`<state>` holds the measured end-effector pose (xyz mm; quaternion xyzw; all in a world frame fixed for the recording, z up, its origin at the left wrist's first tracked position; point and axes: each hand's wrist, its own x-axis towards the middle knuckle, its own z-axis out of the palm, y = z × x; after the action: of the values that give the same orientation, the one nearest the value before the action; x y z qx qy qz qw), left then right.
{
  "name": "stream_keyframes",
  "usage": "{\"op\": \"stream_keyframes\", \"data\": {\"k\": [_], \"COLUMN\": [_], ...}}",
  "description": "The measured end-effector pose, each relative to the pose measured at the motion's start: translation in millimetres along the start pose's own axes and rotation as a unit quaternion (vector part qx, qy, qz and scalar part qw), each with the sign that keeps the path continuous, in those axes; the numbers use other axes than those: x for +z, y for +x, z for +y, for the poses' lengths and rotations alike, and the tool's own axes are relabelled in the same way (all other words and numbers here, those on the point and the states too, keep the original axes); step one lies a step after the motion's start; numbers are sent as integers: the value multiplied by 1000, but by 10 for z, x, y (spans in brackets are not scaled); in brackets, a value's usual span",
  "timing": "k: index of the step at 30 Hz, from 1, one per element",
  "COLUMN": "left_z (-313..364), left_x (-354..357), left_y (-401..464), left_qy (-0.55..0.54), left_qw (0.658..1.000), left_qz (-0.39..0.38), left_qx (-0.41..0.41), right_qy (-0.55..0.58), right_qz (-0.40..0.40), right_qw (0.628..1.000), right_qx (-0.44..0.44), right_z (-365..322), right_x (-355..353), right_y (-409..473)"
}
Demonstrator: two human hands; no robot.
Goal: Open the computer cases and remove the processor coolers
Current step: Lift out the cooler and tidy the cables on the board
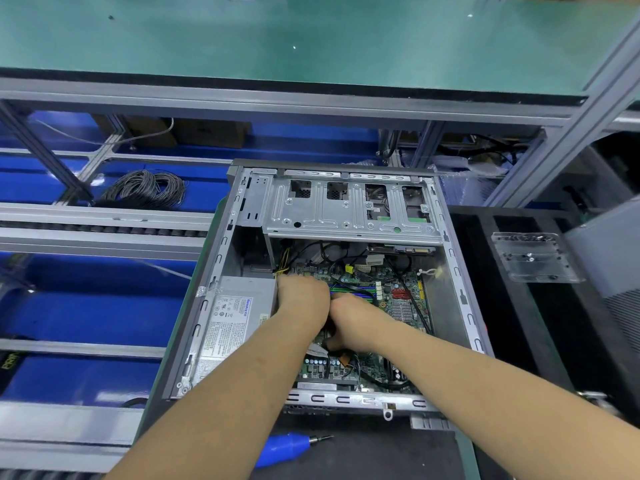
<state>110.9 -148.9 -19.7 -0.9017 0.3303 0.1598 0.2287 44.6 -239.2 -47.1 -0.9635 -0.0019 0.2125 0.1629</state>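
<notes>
While both hands work inside it, the open computer case [460, 299] lies flat on a dark mat [398, 455] at the near edge of the workbench, side panel off, internals facing up. Green upper shelf [277, 39] on an aluminium frame runs across the far side. Second dark case [540, 327] sits just beside it on the right, with a clear plastic bracket [533, 256] on top. Metal drive cage [349, 206] fills the far end of the open case; grey power supply [235, 323] sits along its left wall. Green motherboard [398, 292] covers the case floor, black cables crossing it. Left hand [303, 299] and right hand [349, 322] meet, touching, over the middle of the board, fingers curled downward around something there. The processor cooler itself is hidden under the hands, so cannot tell exactly what each one grips. Coil of grey cable [145, 188] rests on a blue lower tray at the far left. Blue electric screwdriver [287, 446] lies on the mat at the near edge, bit pointing right.
</notes>
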Motion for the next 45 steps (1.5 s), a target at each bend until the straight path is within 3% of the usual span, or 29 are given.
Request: {"op": "stream_keyframes", "data": {"k": [6, 12, 17, 23, 26, 29, 34, 45], "left_z": [16, -4, -22, -41, -44, -30, 48, 105], "left_x": [-4, -16, -19, -47, -67, -90, 3, 97], "left_y": [1, 5, -18, -36, -80, -112, -121, -41], "left_qy": [4, -13, -25, -52, -71, -82, -135, -129], "left_qw": [1000, 1000, 1000, 998, 994, 985, 970, 976], "left_qz": [-3, -6, 6, 36, 78, 105, -46, -17], "left_qx": [-3, 1, 1, -12, 26, 106, 197, 177], "right_qy": [-24, 13, -27, 39, 75, 113, 119, 144], "right_qz": [-5, -2, -25, 3, -19, 26, 60, 46], "right_qw": [999, 1000, 999, 998, 997, 992, 989, 986], "right_qx": [-34, -9, 29, 45, 29, 48, 65, 73], "right_z": [11, 92, 224, 364, 318, 346, 388, 401], "right_x": [-30, -114, -181, -272, -240, -256, -278, -337], "right_y": [-38, -34, -130, -225, -243, -210, -167, -191]}}
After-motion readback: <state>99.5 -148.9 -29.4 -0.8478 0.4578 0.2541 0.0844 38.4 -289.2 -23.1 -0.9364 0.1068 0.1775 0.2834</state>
